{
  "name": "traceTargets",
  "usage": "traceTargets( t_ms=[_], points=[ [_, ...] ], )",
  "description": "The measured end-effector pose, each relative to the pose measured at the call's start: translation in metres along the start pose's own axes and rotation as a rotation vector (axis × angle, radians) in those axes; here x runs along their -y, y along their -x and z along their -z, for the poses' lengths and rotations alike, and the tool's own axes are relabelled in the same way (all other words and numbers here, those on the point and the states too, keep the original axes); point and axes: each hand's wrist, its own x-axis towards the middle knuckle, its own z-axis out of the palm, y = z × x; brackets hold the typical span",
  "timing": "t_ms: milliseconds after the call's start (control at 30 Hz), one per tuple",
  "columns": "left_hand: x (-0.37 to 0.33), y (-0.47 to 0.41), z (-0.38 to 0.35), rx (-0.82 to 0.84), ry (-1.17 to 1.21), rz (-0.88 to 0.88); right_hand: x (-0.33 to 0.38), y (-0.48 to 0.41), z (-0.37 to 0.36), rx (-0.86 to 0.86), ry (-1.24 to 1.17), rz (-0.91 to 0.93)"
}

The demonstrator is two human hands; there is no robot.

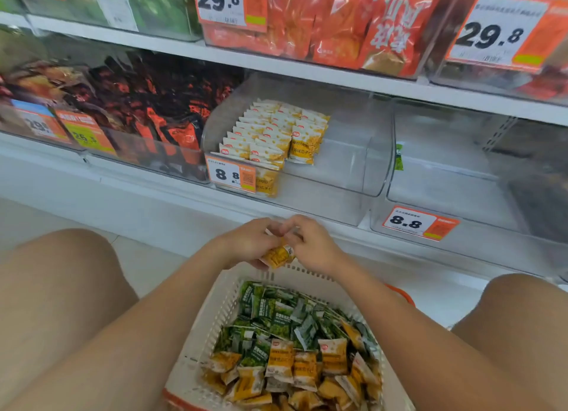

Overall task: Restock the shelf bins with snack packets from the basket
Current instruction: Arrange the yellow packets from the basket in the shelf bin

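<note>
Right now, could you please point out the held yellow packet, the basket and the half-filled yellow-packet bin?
held yellow packet [278, 255]: head view, wrapper front.
basket [215, 312]: head view, left wall.
half-filled yellow-packet bin [322, 204]: head view, clear front wall.

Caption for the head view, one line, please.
Left hand and right hand hold yellow packets over the basket, facing a partly filled shelf bin.
</note>
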Motion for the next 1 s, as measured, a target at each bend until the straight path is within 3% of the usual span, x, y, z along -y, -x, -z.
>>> traceTargets(
  t_ms=[133,300,467,600,667,1000],
  points=[
    [-0.020,0.012,0.018,0.001,0.136,-0.039,0.021,0.017,0.017,-0.084,0.013,0.024],
    [-0.041,0.027,0.020,-0.079,0.364,-0.084,0.045,0.035,0.031,-0.098,0.237,0.276],
    [-0.049,0.040,0.019,-0.161,0.678,-0.028,0.037,0.035,0.037,-0.298,-0.017,0.135],
    [-0.052,0.051,0.016,-0.189,0.486,-0.161,0.035,0.043,0.047,-0.307,-0.301,-0.019],
    [-0.054,0.052,0.010,-0.196,0.496,-0.222,0.040,0.046,0.053,-0.264,-0.394,-0.003],
    [-0.059,0.035,0.006,-0.268,0.311,-0.454,0.055,0.041,0.058,-0.340,-0.575,-0.015]
  ],
)
